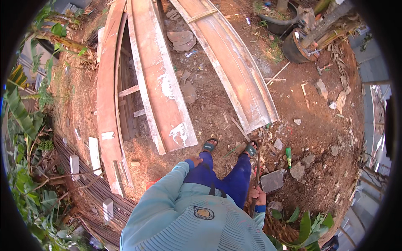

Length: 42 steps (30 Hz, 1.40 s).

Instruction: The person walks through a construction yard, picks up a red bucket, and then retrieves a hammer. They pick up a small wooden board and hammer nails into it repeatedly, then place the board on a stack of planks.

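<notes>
My right hand is closed around a long, thin, dark rod, held nearly upright beside my right leg. The rod's far end reaches down toward my right sandal; its near end is partly hidden by my sleeve. My left hand rests on my left thigh and holds nothing that I can see, its fingers lying against the blue trousers. Ahead of my feet lie long wooden trough-like forms, a middle one smeared with white and a right one.
Another long board form lies at the left, near a pile of thin rods. A grey block, a green bottle and loose stones are at my right. Black plant pots stand at the far right.
</notes>
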Available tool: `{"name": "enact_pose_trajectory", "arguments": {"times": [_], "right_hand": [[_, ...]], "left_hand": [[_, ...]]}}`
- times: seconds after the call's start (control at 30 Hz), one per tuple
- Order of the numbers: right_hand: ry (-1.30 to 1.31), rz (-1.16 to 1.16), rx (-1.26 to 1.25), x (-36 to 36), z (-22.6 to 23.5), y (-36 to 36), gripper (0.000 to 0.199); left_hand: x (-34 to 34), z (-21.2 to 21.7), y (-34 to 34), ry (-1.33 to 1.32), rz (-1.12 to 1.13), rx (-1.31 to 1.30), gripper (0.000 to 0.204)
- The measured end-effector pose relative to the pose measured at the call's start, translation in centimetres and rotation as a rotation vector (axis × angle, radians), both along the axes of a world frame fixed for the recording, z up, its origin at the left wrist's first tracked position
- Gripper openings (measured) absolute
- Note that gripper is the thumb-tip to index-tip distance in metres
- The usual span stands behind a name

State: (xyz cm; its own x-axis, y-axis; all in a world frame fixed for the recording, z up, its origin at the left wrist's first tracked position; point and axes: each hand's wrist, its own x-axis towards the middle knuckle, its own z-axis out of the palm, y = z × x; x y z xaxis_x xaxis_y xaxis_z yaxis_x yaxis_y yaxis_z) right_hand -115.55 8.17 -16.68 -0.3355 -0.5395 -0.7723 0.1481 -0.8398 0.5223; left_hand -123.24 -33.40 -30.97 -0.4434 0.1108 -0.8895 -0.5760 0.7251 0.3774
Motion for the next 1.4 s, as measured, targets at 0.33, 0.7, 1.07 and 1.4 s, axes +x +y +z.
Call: {"name": "enact_pose_trajectory", "arguments": {"times": [0.33,0.7,1.07,1.4], "right_hand": [[-0.052,0.608,0.005,-16.6,-2.2,20.3,0.026],[0.183,1.086,0.069,-24.5,-5.6,26.8,0.017],[0.062,0.862,0.208,-27.5,2.0,17.4,0.02],[0.242,1.071,0.278,-30.2,3.8,2.5,0.026]], "left_hand": [[13.5,-2.5,15.2,0.156,0.794,-0.142,0.058],[17.3,-1.1,27.5,0.147,0.705,-0.118,0.056],[13.7,0.2,18.9,0.186,0.599,-0.307,0.036],[12.6,-14.1,5.1,0.471,1.152,-0.206,0.032]]}}
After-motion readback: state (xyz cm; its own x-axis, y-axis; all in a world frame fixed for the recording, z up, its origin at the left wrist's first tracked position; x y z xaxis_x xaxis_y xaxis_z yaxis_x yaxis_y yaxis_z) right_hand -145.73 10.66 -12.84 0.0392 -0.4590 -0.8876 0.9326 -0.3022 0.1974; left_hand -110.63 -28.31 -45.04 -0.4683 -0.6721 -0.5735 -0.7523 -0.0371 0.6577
